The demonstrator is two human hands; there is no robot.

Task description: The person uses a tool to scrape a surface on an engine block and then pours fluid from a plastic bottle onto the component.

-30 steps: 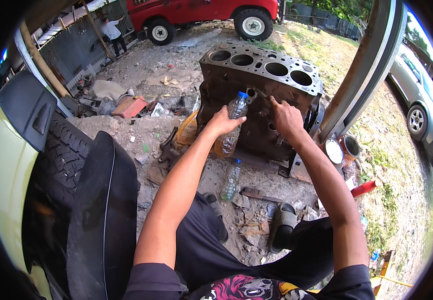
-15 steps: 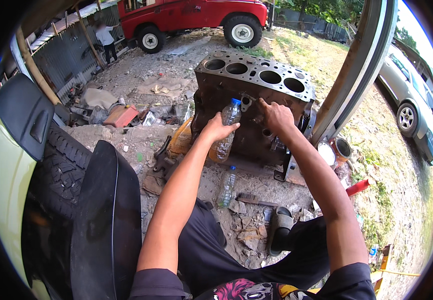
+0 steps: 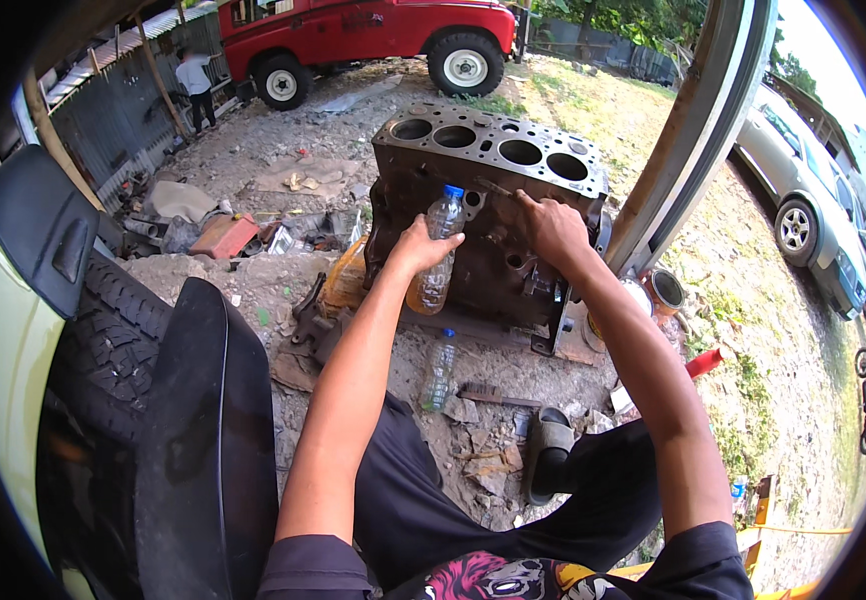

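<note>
My left hand (image 3: 425, 247) is wrapped round a clear plastic bottle (image 3: 436, 285) with a blue cap and a little amber liquid low in it. The bottle stands nearly upright in front of a dark, rusty engine block (image 3: 403, 175), whose top shows several round cylinder bores. My right hand (image 3: 556, 232) is closed at the block's near side. From its fingers a thin, blade-like tool (image 3: 494, 187) points left along the metal; its exact kind is not clear. A second blue-capped bottle (image 3: 439, 372) stands on the ground below.
A wire brush (image 3: 498, 396) lies near my sandalled foot (image 3: 551, 450). A car seat or panel in black (image 3: 203, 440) and a tyre (image 3: 118, 325) crowd the left. A post (image 3: 688, 140) rises right of the block, with tins (image 3: 665, 290) at its base. A red off-road vehicle (image 3: 363, 35) and a person (image 3: 196, 85) are behind.
The view has shifted slightly, moving the scene left and a little down. My right hand's thin tool now shows angled across the block's side; the left hand still grips the bottle.
</note>
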